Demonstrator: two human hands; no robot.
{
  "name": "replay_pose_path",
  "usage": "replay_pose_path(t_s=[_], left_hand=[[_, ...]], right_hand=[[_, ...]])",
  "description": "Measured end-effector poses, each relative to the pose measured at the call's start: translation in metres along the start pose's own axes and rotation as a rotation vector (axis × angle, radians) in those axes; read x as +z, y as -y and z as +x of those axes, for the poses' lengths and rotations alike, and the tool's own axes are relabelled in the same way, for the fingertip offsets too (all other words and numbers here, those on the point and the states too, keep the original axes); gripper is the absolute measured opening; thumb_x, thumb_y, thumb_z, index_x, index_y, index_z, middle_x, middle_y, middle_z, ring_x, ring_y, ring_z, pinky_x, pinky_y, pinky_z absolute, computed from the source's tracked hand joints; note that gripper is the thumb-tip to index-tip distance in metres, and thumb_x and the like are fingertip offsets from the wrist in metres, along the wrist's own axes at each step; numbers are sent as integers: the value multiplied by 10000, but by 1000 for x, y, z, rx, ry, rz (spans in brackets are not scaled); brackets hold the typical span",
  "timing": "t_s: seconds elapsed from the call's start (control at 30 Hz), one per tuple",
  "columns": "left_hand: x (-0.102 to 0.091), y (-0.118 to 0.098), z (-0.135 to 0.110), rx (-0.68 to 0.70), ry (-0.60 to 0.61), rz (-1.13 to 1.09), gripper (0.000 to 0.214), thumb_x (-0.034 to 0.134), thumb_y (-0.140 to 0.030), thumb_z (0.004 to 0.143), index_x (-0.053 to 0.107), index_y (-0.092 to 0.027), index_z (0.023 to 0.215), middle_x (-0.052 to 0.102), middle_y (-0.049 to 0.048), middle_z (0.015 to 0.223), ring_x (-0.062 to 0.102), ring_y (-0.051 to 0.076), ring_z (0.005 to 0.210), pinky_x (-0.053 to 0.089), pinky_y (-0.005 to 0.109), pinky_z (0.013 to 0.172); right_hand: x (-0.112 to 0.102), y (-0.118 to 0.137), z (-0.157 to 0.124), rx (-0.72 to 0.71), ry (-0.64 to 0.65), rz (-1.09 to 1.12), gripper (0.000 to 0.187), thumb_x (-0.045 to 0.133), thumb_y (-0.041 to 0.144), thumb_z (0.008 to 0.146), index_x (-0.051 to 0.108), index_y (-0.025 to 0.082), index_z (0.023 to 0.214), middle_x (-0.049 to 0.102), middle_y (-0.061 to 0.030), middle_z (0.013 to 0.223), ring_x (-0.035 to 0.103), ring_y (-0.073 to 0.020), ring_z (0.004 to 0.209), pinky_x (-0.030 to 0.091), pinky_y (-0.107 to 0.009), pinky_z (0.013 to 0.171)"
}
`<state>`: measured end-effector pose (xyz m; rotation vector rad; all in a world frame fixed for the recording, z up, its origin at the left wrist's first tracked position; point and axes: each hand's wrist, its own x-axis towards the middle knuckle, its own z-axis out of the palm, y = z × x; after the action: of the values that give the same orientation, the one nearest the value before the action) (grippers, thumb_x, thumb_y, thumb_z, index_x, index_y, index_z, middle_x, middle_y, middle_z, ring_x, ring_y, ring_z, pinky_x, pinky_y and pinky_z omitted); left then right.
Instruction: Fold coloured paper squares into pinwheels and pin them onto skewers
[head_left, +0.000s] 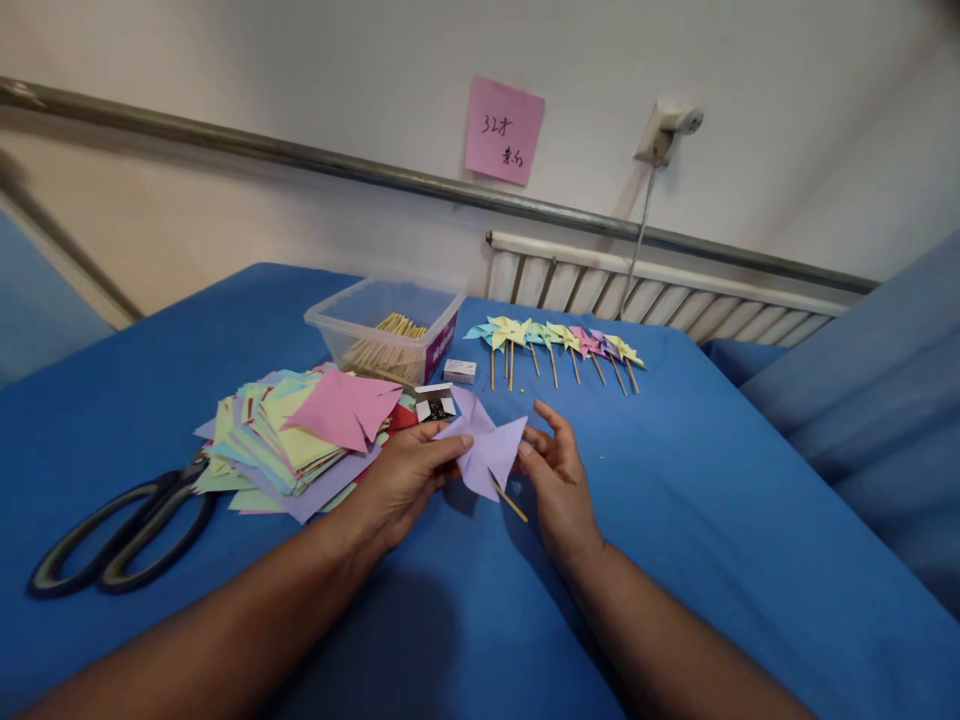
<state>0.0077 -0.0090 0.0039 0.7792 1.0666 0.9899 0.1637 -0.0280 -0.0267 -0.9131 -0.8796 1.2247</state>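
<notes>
OK, L hand point(409, 465) pinching purple pinwheel point(480, 455); R hand point(561, 482) alongside, grip unclear.

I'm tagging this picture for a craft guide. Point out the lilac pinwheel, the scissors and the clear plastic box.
Lilac pinwheel point(485, 455): head view, on its paper, near the middle.
Scissors point(142, 527): head view, on the dark handles.
Clear plastic box point(441, 348): head view, on the purple-labelled wall.
</notes>
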Motion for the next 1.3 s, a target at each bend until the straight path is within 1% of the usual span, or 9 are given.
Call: replay_pose_path(t_s=[0.2,0.27,0.37,0.43,0.53,0.67,0.83,1.0,1.3], left_hand=[[-3,-6,2,27,-14,-36,254,739,-216,672,675,-124,899,697,49,789,626,149,698,494,274,698],[-3,-3,2,28,1,0,255,745,-239,671,671,-130,889,694,44,786,623,147,688,488,272,688],[-2,4,1,33,20,91,229,749,-279,665,655,-137,817,668,27,707,602,143,627,464,260,622],[-1,8,0,41,24,152,213,747,-305,665,628,-148,743,629,3,624,576,136,573,435,248,567],[1,11,-1,56,9,222,238,746,-340,665,595,-159,692,600,-15,587,554,126,544,407,237,535],[1,10,0,76,-14,251,253,749,-356,659,596,-158,696,605,-15,593,548,120,537,406,237,536],[-2,8,3,85,-23,193,256,733,-343,675,641,-145,811,665,29,708,602,148,618,450,267,606],[-1,9,1,102,-25,260,242,727,-358,679,612,-148,717,626,12,624,572,137,565,427,256,556],[4,10,-1,90,-5,309,242,735,-353,668,598,-155,684,559,-28,557,484,100,519,360,216,501]], right_hand=[[-4,2,-5,-51,253,-102,285,681,253,753,621,239,1031,615,-42,1005,582,-169,870,456,-308,782],[-5,1,-6,-23,277,-123,161,678,283,771,651,218,916,614,-28,918,568,-155,810,447,-291,749],[-5,-2,-4,21,230,-114,128,688,319,770,641,199,770,589,10,744,533,-125,691,428,-266,694],[-3,-4,-2,36,201,-100,163,714,328,740,633,189,715,608,4,767,541,-128,708,429,-267,701],[-1,-5,0,71,158,-84,217,764,341,671,620,179,674,623,-5,800,547,-126,685,435,-260,655],[-1,-3,0,119,123,-87,251,765,377,668,611,183,701,593,27,643,504,-100,555,415,-240,565],[-2,0,1,81,149,-80,252,728,405,716,613,181,723,609,20,602,533,-109,569,434,-250,597],[0,1,0,67,151,-131,253,739,383,696,602,176,650,591,26,584,509,-103,554,420,-249,584],[2,-5,0,27,11,-192,275,722,380,679,547,182,603,574,21,624,481,-100,537,402,-237,527]])
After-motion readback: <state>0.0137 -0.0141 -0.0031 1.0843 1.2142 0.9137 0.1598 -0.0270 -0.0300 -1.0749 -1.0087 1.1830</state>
